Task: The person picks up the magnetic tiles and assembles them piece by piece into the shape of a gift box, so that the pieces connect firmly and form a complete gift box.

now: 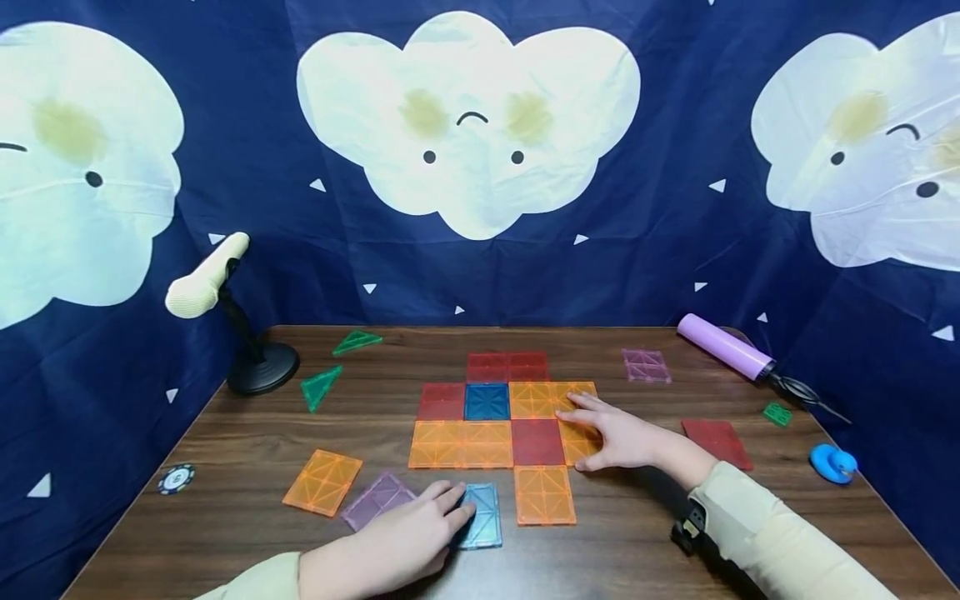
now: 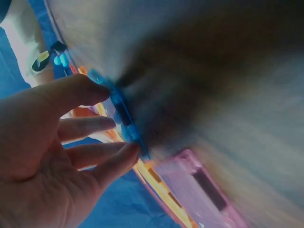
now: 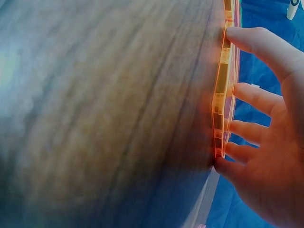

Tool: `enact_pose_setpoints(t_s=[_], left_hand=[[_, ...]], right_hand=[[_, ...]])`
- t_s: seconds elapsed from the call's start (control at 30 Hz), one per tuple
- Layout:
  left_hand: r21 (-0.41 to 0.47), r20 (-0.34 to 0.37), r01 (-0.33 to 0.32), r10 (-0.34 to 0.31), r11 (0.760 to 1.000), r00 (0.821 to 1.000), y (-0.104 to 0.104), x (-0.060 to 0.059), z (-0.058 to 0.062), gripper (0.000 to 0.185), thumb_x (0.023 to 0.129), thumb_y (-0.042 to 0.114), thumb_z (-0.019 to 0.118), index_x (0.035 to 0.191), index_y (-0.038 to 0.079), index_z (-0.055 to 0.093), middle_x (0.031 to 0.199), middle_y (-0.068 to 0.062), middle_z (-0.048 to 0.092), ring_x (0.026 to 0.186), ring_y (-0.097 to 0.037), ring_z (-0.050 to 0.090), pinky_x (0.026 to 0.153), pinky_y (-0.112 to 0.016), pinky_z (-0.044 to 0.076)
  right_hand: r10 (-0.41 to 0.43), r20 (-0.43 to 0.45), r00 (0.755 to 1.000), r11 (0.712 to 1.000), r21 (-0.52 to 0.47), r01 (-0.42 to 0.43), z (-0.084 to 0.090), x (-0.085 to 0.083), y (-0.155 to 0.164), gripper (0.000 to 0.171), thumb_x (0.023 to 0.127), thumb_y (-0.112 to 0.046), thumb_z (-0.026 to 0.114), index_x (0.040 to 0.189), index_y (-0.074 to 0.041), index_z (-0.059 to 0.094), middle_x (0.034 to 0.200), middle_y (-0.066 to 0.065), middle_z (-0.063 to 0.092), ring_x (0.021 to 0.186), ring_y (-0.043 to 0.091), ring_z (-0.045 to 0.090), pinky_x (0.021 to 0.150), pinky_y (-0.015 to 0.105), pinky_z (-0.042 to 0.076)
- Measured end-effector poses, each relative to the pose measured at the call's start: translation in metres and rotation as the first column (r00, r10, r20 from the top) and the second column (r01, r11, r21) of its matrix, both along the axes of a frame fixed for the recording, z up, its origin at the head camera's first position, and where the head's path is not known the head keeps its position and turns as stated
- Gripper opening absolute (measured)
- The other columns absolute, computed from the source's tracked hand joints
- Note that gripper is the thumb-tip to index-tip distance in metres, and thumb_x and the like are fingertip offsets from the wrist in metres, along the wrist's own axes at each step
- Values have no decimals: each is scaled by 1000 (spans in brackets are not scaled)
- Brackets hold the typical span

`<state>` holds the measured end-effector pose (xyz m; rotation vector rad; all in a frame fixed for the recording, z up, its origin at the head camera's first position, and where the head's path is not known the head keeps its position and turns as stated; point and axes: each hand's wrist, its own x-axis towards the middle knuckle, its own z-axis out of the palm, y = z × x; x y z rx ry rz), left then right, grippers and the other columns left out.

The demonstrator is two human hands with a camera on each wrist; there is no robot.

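- Head view: left hand (image 1: 405, 542) at lower centre of the frame, fingers on the light blue tile (image 1: 480, 517), which lies flat on the bench (image 1: 225, 467) just left of the lone orange tile (image 1: 544, 495) under the mat. Grip looks like fingertips on the tile's left edge, not a full wrap.
- Head view: right hand (image 1: 622, 437) lies flat, fingers straight, pressing the orange tile at the right edge of the tile mat (image 1: 502, 421); it holds nothing. Risk: if that hand lifts or slides, the joined tiles could shift or split along a seam.
- Head view: purple tile (image 1: 378, 498) sits just beside the left hand. A sideways drag could knock it, or the magnets could grab it.
- Left wrist view: blurred. Thumb and fingers (image 2: 90, 126) pinch the blue tile (image 2: 121, 114) by its edge, the pink-purple tile (image 2: 199, 185) close below. Thin edge hold; my read is it could slip or snap onto the wrong neighbour.
- Right wrist view: fingertips (image 3: 251, 38) straight against the orange tile edge (image 3: 221, 90), bench grain at left. Too much push could buckle the mat upward.
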<state>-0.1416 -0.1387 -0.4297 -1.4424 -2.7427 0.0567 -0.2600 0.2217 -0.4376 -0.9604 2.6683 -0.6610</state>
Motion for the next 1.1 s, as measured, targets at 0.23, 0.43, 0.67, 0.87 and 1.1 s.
enact_pose_setpoints(t_s=[0.23, 0.43, 0.67, 0.87, 1.1], left_hand=[[16, -5, 25, -25, 1000, 1000, 14, -15, 2, 51, 86, 17, 79, 134, 5, 66, 137, -18, 60, 126, -30, 57, 95, -35, 54], [-17, 46, -12, 13, 1000, 999, 22, -21, 5, 52, 87, 20, 79, 135, 7, 65, 137, -17, 61, 126, -31, 58, 101, -38, 50], [21, 158, -24, 20, 999, 987, 39, -38, 13, 60, 87, 39, 80, 135, 10, 62, 137, -9, 58, 125, -24, 53, 102, -35, 49], [-16, 220, -45, 47, 999, 974, 67, -57, 12, 88, 82, 57, 79, 151, 10, 49, 155, -15, 43, 139, -35, 43, 110, -40, 42], [-83, 195, -87, 102, 993, 976, 75, -65, 7, 93, 81, 65, 76, 153, 12, 49, 156, -18, 42, 140, -36, 43, 110, -38, 42]], right_hand=[[-20, 19, 1000, 1000, -5, 20, 1, 2, 1, 80, 85, -42, 80, 151, -8, 51, 163, 25, 26, 148, 51, 20, 110, 71, 26], [-2, 12, 1000, 1000, 2, 2, 1, 1, 1, 80, 85, -43, 80, 150, -6, 50, 163, 25, 26, 148, 50, 20, 111, 70, 26], [5, 13, 1000, 999, -47, -4, 7, 0, 1, 76, 89, -39, 78, 150, -4, 50, 160, 29, 28, 146, 52, 23, 110, 71, 25], [-314, 191, 930, 887, -291, 360, 14, 3, 4, 69, 98, -29, 66, 150, 8, 39, 146, 34, 45, 134, 49, 44, 108, 61, 37], [-374, 617, 692, 556, -448, 700, 18, 14, 4, 66, 105, -23, 49, 157, 6, 22, 146, 34, 43, 121, 33, 55, 95, 34, 52]])
